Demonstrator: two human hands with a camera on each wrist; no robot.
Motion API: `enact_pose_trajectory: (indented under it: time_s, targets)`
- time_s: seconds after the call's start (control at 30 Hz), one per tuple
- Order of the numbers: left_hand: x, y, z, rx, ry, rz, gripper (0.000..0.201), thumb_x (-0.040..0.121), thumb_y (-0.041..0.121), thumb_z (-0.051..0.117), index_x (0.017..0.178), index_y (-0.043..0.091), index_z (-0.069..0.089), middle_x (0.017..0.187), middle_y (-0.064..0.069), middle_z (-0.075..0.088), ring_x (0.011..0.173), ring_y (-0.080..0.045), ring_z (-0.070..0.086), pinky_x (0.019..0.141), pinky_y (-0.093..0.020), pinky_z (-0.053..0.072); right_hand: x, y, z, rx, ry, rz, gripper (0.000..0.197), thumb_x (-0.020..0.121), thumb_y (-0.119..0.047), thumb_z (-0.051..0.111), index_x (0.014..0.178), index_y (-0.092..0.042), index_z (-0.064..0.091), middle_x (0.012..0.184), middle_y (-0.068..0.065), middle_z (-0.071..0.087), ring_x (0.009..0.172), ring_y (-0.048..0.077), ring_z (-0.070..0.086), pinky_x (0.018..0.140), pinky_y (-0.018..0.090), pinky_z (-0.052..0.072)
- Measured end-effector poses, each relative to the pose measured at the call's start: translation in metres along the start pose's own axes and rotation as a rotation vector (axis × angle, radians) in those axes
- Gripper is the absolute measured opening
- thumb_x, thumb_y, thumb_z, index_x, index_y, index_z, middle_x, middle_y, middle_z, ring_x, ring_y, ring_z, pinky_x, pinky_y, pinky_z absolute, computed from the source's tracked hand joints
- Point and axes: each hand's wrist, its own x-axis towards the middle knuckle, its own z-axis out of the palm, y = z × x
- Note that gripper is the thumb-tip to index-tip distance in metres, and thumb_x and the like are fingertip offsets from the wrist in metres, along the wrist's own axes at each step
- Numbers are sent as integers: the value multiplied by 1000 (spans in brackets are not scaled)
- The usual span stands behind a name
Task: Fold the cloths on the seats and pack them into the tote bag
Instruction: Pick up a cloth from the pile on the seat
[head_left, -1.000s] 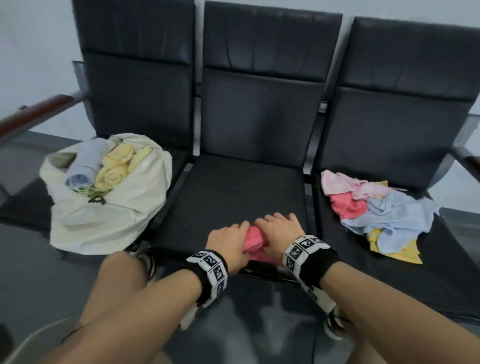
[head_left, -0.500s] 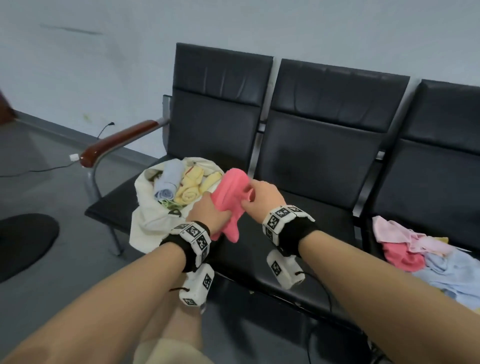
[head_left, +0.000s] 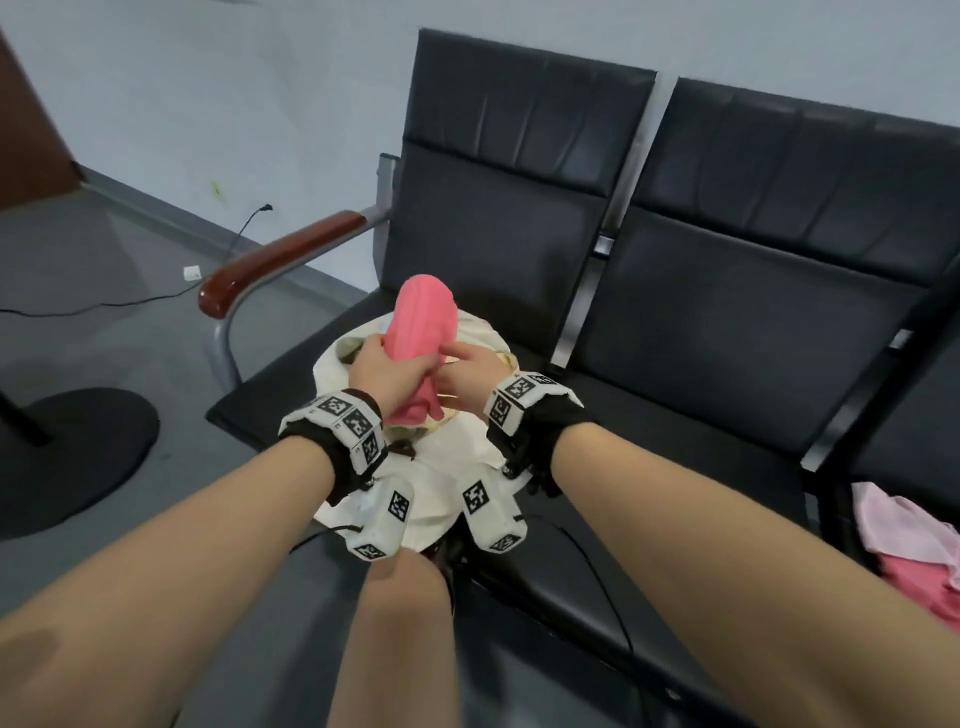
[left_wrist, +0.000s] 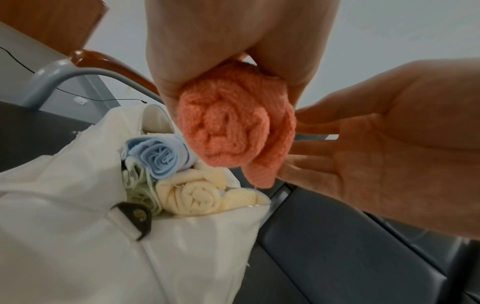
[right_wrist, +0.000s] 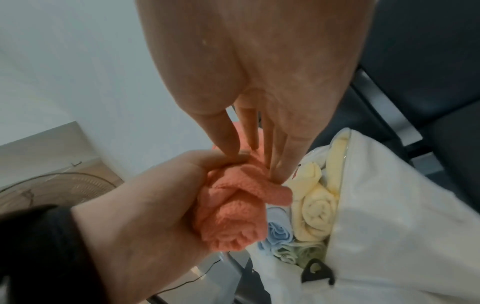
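Observation:
My left hand grips a rolled pink cloth and holds it over the mouth of the white tote bag on the left seat. In the left wrist view the pink cloth shows its rolled end just above the tote bag. My right hand is beside the roll with straight fingers touching its side. Inside the bag lie a rolled blue cloth and rolled yellow cloths. A pile of unfolded cloths lies on the right seat.
The black bench has a wooden armrest left of the bag. The middle seat is bare. A dark round base stands on the grey floor at left, with a cable along the wall.
Both hands lifted the pink roll off the middle seat and carried it left, over the tote bag. My right hand has loosened from gripping to touching with straight fingers.

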Motion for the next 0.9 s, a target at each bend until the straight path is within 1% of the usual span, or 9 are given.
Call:
enact_pose_trajectory:
  time_s: [0.1, 0.2, 0.27, 0.3, 0.37, 0.5, 0.63, 0.77, 0.9]
  targets:
    - [25, 5, -2, -3, 39, 30, 31, 89, 29, 64, 112, 13, 50, 87, -19, 67, 60, -33, 67, 46, -34, 53, 35, 2, 12, -18, -10, 0, 56, 82, 1, 54, 137, -6, 48, 126, 23, 59, 101, 28, 57, 98, 50, 51]
    - [50, 2, -6, 60, 81, 66, 17, 96, 25, 46, 99, 20, 62, 101, -18, 68, 82, -38, 68, 72, -46, 58, 63, 6, 22, 135, 25, 35, 48, 89, 8, 48, 134, -6, 50, 109, 22, 61, 103, 39, 61, 82, 46, 54]
    - [67, -7, -8, 141, 72, 129, 35, 100, 19, 41, 129, 20, 60, 107, -1, 65, 77, -23, 66, 71, -26, 58, 75, 9, 27, 151, 67, 42, 45, 87, 5, 49, 130, -5, 52, 110, 21, 63, 106, 42, 61, 87, 48, 53]
    - [69, -10, -9, 212, 73, 180, 45, 100, 18, 43, 145, 22, 48, 113, 6, 58, 74, -10, 61, 61, -10, 51, 78, 12, 29, 106, 71, 42, 44, 87, 3, 50, 130, -5, 53, 113, 23, 64, 106, 41, 61, 92, 49, 52]
    - [77, -19, -10, 345, 38, 242, 58, 98, 16, 49, 153, 28, 34, 116, 3, 53, 71, 0, 56, 52, -2, 44, 87, 17, 29, -100, 57, 33, 39, 90, -3, 50, 128, -8, 56, 113, 20, 66, 99, 34, 63, 90, 41, 52]
    - [88, -34, -7, 539, -86, 226, 53, 96, 28, 60, 147, 30, 45, 113, -12, 68, 72, -19, 72, 71, -33, 62, 100, 31, 12, -660, 126, -25, 22, 94, -15, 50, 108, -10, 66, 107, 10, 67, 98, 28, 63, 85, 37, 53]
    - [93, -49, 0, 835, -125, 304, 53, 94, 41, 58, 145, 35, 47, 120, -14, 69, 101, -29, 66, 93, -35, 52, 107, 53, -14, -1048, 445, -99, 36, 91, -23, 47, 127, -22, 52, 129, 8, 47, 119, 31, 41, 97, 42, 37]
    - [97, -55, 5, 944, -133, 344, 54, 96, 48, 53, 148, 37, 42, 124, -14, 66, 111, -32, 61, 94, -31, 44, 115, 60, -37, -1101, 258, 101, 32, 93, -18, 46, 124, -11, 51, 127, 14, 52, 120, 34, 47, 94, 42, 38]
    - [94, -58, 11, 1041, -153, 426, 52, 100, 47, 46, 151, 39, 37, 135, -9, 61, 114, -30, 60, 92, -29, 43, 120, 58, -48, -1200, 248, 110, 9, 92, -12, 52, 95, -9, 60, 109, 9, 62, 102, 31, 62, 71, 34, 45]
